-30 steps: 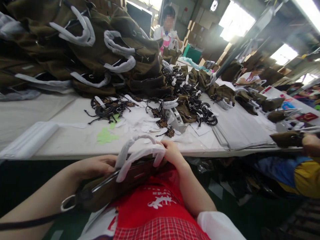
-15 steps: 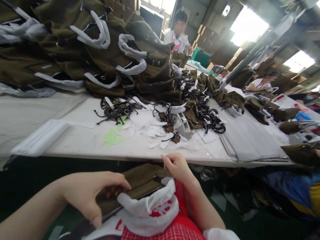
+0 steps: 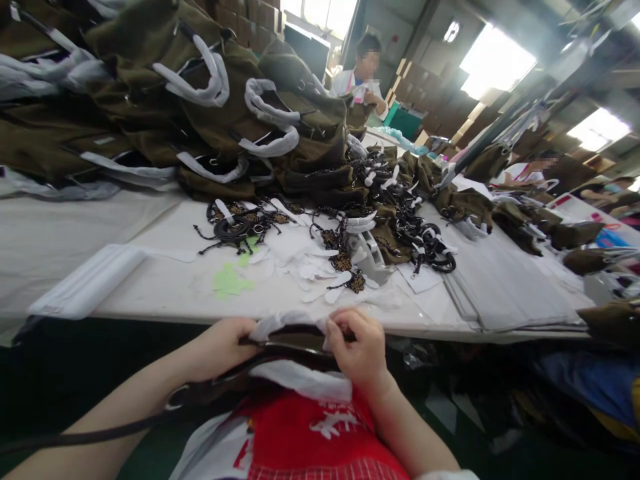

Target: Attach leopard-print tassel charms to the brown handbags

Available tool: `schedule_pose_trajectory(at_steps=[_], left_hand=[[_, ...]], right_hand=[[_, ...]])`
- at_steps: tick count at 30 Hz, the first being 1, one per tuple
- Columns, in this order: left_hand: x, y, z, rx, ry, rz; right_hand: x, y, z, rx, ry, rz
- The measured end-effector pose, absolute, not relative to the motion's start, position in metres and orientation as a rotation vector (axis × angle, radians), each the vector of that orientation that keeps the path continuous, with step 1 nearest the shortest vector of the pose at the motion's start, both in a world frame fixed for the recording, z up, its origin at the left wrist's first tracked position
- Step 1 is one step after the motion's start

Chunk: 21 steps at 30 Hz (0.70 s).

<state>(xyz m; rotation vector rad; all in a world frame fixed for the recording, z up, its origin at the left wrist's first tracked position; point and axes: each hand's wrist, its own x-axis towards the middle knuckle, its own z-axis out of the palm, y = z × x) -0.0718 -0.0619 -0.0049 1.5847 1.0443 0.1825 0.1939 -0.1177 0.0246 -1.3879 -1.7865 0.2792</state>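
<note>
Below the tabletop's near edge, over the lap, the left hand and right hand each pinch the open top of an olive bag wrapped in white plastic

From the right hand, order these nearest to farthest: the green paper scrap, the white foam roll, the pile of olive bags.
1. Green paper scrap: on the table, just up and left of the right hand.
2. White foam roll: far left, near the table's front edge.
3. Pile of olive bags: at the back left.
</note>
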Motion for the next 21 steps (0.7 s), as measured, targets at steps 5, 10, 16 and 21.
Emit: schedule_pose_trajectory(at_steps=[5,10,16,21], left_hand=[[-0.065,-0.046,-0.005,1.521,1.095,0.305],[-0.049,-0.042,-0.01,1.512,1.134,0.449],[-0.052,-0.04,-0.014,1.471,1.222,0.482],[-0.059,-0.038,-0.012,1.445,1.293,0.538]], right_hand=[[0.175,-0.116,0.037,-1.228,-1.928,0.25],[0.153,-0.1,0.035,-1.255,-2.405,0.696],[0.141,-0.086,0.027,-1.326,-2.461,0.586],[0.133,-0.091,0.028,-1.421,-2.414,0.79]])
